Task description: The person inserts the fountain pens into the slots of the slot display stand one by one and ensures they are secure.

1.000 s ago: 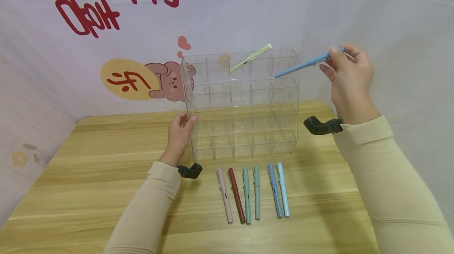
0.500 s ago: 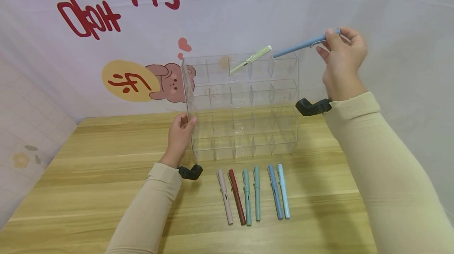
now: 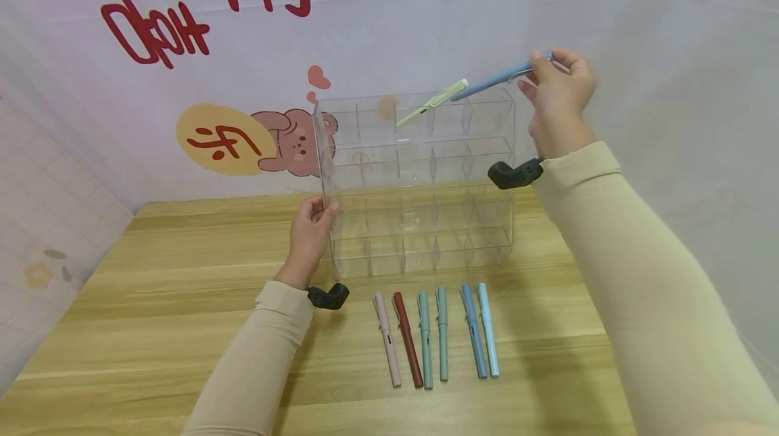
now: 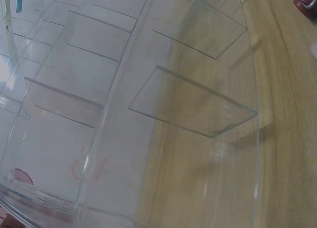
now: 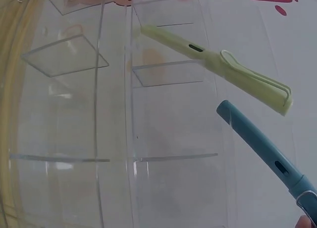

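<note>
In wrist views, unlike head's, blue pen [image 5: 260,144] seemingly clears green pen [image 5: 215,63]

The table [image 3: 182,274] carries an upright rack [image 3: 420,236]. At the rack's six o'clock, caps toward twelve, lie, from nine to three o'clock, a pink pen [image 3: 387,339], a red pen [image 3: 408,340], a green pen [image 3: 425,341], another green pen [image 3: 442,333], a blue pen [image 3: 473,331] and a pale blue pen [image 3: 489,330].

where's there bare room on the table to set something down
The table is bare left of the left sleeve, and between the light blue pen and right sleeve. It's crowded in front of the rack, where six pens lie in a row.
</note>
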### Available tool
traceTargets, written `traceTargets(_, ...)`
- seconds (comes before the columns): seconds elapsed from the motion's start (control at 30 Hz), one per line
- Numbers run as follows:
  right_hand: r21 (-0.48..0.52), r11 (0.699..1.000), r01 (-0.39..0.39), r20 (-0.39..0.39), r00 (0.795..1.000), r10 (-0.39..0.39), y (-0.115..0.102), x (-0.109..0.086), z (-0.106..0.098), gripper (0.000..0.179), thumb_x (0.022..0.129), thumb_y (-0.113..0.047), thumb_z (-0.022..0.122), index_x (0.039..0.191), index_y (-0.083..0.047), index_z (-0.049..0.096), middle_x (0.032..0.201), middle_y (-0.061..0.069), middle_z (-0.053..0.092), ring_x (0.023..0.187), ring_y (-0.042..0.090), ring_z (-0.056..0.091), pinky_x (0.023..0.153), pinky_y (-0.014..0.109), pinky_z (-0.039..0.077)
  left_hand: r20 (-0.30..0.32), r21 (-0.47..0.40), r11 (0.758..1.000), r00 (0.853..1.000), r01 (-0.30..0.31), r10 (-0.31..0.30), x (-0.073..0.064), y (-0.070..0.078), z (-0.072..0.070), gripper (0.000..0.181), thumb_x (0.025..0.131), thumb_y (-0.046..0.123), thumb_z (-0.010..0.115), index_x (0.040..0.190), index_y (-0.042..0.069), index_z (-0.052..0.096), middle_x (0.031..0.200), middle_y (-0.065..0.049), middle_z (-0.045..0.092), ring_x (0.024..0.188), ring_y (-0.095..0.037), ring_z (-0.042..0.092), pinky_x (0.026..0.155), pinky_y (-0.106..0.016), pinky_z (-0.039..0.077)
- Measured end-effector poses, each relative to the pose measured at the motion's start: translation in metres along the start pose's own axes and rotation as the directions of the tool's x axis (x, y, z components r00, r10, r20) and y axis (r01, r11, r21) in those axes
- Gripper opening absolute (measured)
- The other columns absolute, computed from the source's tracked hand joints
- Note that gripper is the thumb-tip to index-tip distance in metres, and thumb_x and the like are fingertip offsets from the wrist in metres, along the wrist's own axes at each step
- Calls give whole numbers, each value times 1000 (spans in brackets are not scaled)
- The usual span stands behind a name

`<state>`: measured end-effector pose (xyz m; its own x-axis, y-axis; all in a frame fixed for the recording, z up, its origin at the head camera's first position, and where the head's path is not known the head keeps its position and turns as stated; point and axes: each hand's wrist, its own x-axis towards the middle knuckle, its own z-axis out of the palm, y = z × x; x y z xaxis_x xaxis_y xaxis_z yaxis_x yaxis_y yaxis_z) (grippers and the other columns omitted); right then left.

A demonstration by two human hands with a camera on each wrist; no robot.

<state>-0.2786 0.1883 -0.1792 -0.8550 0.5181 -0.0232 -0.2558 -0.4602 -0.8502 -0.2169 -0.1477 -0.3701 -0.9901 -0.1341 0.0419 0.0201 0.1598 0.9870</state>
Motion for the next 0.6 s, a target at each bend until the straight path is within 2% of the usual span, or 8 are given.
traceTargets(0.23,-58,998,-7,10,1000,8,14,-1,8,28,87,-5,70,109,-9,53,107,4,60,86,15,64,80,27,54,7,2,1000,1000,-5,5,1,-1,0,46,98,28,57,133,1,46,132,-16,51,123,-26,51,102,-44,40)
traceTargets(0.47,-107,994,4,29,1000,-1,25,-4,10,24,88,-5,69,103,-11,52,108,4,56,87,15,64,84,28,53,13,-3,1000,1000,-8,8,1,-1,0,46,98,28,57,134,2,45,133,-15,50,124,-26,50,103,-44,40)
traceTargets(0.6,-135,991,17,47,999,-10,29,-5,10,24,89,-6,68,107,-9,52,109,4,55,89,15,65,84,28,53,17,-4,1000,1000,-10,10,1,-1,0,46,98,27,57,134,2,45,133,-16,50,124,-26,50,103,-43,40)
